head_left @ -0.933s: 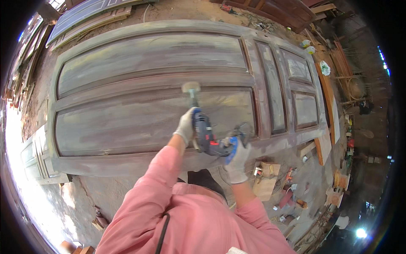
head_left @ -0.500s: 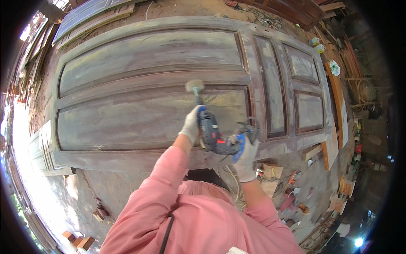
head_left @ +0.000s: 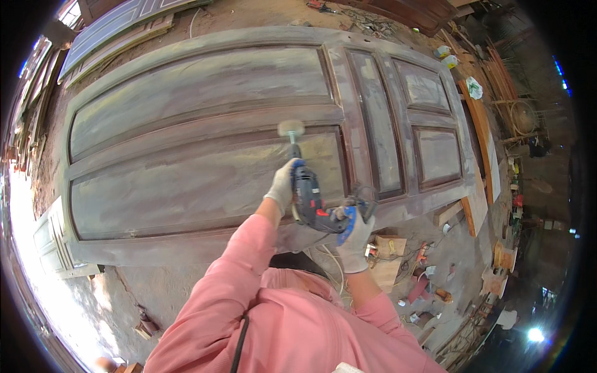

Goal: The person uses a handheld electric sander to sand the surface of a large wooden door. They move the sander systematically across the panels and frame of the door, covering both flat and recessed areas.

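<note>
Grey-brown wood, streaked with pale patches, makes up the broad door lying across the middle of the view, its length running from about 9 to 3 o'clock. Two long panels fill its left part; a narrow panel and two small ones lie toward 2 o'clock.

A dark tool with blue and red parts is held over the door's near edge, slanting from 5 o'clock up to 11. At its 12 o'clock end is a round, pale pad, blurred, at the strip between the long panels; whether it presses on the wood I cannot tell.

The gloved left hand has its fingers wrapped around the front of the tool, just below the pad. The gloved right hand, at 4 o'clock from the left, grasps the rear handle by its blue part; some of its fingers are hidden. Both sleeves are pink.

Around the door, a blue-grey door lies at 10 o'clock, a dark brown one at 1, a white bag at 2 and a plank just below it. A board lies between 4 and 5.
</note>
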Motion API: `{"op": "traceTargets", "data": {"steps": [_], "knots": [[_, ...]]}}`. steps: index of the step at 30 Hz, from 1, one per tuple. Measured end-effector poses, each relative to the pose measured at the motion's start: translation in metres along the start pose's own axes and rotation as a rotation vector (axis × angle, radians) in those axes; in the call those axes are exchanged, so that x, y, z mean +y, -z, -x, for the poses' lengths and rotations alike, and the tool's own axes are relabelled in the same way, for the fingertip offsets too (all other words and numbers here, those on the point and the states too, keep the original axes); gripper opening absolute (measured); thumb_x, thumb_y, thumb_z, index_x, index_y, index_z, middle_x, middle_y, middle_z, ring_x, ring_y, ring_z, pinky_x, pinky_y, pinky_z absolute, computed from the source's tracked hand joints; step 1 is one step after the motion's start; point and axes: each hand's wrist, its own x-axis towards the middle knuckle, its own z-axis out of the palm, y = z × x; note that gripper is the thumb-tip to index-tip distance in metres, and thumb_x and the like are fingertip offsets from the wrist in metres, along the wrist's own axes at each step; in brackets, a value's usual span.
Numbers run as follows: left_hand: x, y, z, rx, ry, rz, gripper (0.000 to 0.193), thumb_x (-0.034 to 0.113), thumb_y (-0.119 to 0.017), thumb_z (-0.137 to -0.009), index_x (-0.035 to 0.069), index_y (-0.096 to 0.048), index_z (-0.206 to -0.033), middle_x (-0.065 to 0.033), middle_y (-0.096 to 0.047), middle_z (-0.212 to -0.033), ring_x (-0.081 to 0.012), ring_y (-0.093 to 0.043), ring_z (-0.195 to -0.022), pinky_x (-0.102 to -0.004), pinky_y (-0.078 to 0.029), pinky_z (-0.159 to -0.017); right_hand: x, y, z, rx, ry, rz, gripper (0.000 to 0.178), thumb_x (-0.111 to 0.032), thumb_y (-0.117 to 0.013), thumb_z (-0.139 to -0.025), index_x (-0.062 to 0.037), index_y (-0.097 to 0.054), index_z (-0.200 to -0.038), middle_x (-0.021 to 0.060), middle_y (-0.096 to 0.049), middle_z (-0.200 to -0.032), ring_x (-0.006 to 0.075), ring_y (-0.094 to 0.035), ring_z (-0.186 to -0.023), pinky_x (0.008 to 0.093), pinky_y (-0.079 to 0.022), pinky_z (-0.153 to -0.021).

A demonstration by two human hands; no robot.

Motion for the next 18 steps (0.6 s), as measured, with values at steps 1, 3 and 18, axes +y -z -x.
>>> {"op": "traceTargets", "data": {"steps": [1,3,18], "knots": [[-0.009,-0.011,-0.014,-0.018,0.033,-0.027,0.028,0.038,-0.067,-0.088,0.011,-0.068,-0.085,-0.0066,-0.07,-0.075,-0.0225,-0.065,-0.061,-0.0378,-0.056,-0.062,-0.004,0.011,-0.007,0.012,0.039,-0.025,0.005,0.003,-0.058,-0.087,0.0031,-0.061,-0.091,0.0081,-0.061,-0.072,0.0199,-0.059,-0.059,0.0373,-0.054,-0.062],[-0.019,-0.032,-0.026,-0.022,0.004,-0.078,0.026,0.037,-0.068,-0.088,0.011,-0.068,-0.086,-0.0067,-0.07,-0.075,-0.0218,-0.065,-0.06,-0.0375,-0.056,-0.061,-0.014,0.024,-0.019,0.022,0.053,-0.067,0.004,0.003,-0.058,-0.087,0.0032,-0.06,-0.09,0.0084,-0.06,-0.072,0.0206,-0.058,-0.059,0.0384,-0.054,-0.063],[0.006,0.001,0.011,-0.007,0.013,0.085,0.023,0.029,-0.064,-0.09,0.007,-0.067,-0.088,-0.0095,-0.07,-0.077,-0.0241,-0.067,-0.065,-0.0383,-0.057,-0.064,0.012,0.019,-0.013,-0.053,0.017,0.051,0.012,0.006,-0.058,-0.087,0.0039,-0.063,-0.098,0.0091,-0.064,-0.079,0.0182,-0.061,-0.064,0.0335,-0.053,-0.061]]}}
